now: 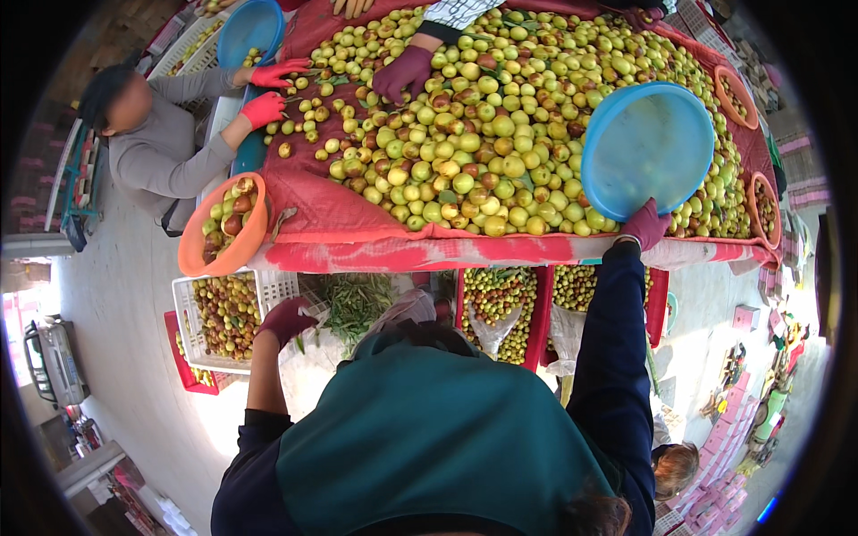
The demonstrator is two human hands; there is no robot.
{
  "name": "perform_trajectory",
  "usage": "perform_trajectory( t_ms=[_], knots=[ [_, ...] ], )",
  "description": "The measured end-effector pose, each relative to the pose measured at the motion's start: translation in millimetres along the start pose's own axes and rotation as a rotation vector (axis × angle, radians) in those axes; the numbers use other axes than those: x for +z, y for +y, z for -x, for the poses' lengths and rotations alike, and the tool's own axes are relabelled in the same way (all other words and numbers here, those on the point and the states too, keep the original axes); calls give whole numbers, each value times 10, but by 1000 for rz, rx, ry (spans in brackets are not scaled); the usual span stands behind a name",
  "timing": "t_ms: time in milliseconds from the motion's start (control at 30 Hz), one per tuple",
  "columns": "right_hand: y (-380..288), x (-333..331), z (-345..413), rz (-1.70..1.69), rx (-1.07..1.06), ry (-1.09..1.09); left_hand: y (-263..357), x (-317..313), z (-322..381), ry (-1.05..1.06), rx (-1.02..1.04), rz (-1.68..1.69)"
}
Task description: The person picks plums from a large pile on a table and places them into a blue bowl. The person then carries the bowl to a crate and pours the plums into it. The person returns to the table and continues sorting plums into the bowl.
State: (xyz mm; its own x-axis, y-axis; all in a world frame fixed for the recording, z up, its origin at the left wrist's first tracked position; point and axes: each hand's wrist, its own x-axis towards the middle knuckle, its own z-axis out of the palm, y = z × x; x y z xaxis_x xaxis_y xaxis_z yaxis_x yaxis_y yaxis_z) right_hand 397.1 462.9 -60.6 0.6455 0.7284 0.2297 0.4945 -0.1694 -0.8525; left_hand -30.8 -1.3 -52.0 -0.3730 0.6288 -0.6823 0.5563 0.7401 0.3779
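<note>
My right hand, in a dark red glove, grips the near rim of an empty blue plastic basin tilted over a large heap of green and brown jujubes. The heap lies on a red cloth covering the table. My left hand, gloved alike, hangs in front of the table's edge, above a white plastic crate with jujubes; its fingers are partly spread, and a green leaf is just below them. An orange basin of browner jujubes sits at the table's near left corner.
Across the table a co-worker's gloved hand reaches into the heap. Another co-worker in red gloves works at the left end. Below the table edge are a pile of leaves and red crates of jujubes. Two orange basins stand at the right.
</note>
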Motion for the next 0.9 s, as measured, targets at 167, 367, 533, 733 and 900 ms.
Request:
perform_trajectory(
  t_ms=[167,367,533,733,900],
  knots=[
    [66,27,-16,-22,-19,6,552,-257,-354,86,403,202],
    [35,33,-16,69,-32,34,1594,-212,-1067,665,773,228],
    [-62,25,23,87,20,0,1637,-266,-1614,924,529,5],
    [-75,37,35,95,38,23,1500,-436,-1979,741,536,133],
    [-21,43,7,39,25,2,1819,-294,-1743,710,879,162]
  ],
)
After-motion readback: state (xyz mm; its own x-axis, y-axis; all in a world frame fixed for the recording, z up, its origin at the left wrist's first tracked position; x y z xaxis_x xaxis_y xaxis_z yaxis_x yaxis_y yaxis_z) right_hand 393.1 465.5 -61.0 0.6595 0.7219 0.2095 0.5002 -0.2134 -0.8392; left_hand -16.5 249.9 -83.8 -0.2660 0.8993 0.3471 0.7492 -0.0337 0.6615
